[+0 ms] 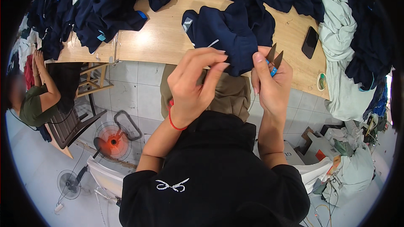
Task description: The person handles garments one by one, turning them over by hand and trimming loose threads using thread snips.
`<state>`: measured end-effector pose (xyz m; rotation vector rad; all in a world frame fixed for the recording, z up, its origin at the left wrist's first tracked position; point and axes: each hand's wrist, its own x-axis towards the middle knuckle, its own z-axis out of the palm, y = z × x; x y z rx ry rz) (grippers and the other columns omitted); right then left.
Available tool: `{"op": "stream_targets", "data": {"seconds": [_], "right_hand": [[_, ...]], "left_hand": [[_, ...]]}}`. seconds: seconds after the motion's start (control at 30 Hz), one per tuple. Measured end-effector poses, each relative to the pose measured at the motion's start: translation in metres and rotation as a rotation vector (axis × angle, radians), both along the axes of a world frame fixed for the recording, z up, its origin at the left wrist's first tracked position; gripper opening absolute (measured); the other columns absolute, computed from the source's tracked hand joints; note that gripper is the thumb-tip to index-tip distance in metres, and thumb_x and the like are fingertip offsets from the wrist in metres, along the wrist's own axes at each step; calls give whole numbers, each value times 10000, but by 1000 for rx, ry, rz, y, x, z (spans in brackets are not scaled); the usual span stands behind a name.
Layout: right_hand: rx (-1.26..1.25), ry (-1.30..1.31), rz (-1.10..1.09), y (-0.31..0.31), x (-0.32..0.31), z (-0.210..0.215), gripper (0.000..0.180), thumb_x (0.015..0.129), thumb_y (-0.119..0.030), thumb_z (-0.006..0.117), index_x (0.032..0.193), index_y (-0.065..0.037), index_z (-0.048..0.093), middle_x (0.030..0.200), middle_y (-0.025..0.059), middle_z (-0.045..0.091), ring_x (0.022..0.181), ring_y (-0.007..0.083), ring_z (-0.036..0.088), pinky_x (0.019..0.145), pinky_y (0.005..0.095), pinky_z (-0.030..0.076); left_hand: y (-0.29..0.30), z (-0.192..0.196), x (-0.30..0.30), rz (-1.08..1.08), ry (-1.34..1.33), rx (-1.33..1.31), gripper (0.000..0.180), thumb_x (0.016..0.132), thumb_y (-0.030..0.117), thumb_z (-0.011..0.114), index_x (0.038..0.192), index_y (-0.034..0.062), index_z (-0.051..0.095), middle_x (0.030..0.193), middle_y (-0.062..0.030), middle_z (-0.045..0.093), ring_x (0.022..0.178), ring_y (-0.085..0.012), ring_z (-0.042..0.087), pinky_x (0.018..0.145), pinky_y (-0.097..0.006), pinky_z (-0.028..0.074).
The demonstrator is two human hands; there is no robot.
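A dark navy garment point(231, 29) lies bunched at the table's near edge, partly hanging over it. My left hand point(191, 82) is raised in front of it, thumb and forefinger curled into a pinch. Whatever those fingertips hold, if anything, is too small to make out. A short pale strip point(213, 43) shows on the garment just beyond them. In my right hand point(273, 80) are thread snips point(275, 61) with blue on the handle, their two dark blades apart and pointing away from me. The right thumb and fingertips are beside the garment's right edge.
Navy garments are heaped along the table's point(164, 29) far side. A black phone point(310, 42) and small oval container point(322, 82) sit at right, beside draped pale green cloth point(336, 25). A co-worker point(38, 96) is at far left; fans point(112, 142) stand on the floor.
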<state>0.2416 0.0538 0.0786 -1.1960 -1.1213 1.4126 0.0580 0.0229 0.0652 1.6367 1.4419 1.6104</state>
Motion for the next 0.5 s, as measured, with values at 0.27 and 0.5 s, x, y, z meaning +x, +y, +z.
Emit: {"op": "stream_targets", "data": {"seconds": [0.27,0.5], "right_hand": [[-31,-84,-17,-7,-6,3,193,1046,-151,722,1145,15,722,626,-27,565,466,29,475,441,227,341],[11,-52,7,-8,-6,0,200,1069,-149,678,1155,26,723,614,-21,547,451,42,455,443,229,325]], "left_hand": [[8,-20,-1,105,416,309,221,816,-25,826,1015,12,736,965,-102,711,799,-247,711,677,-325,537],[5,-23,1,3,125,150,146,906,-43,725,1003,20,636,985,-106,654,844,-278,628,732,-343,486]]}}
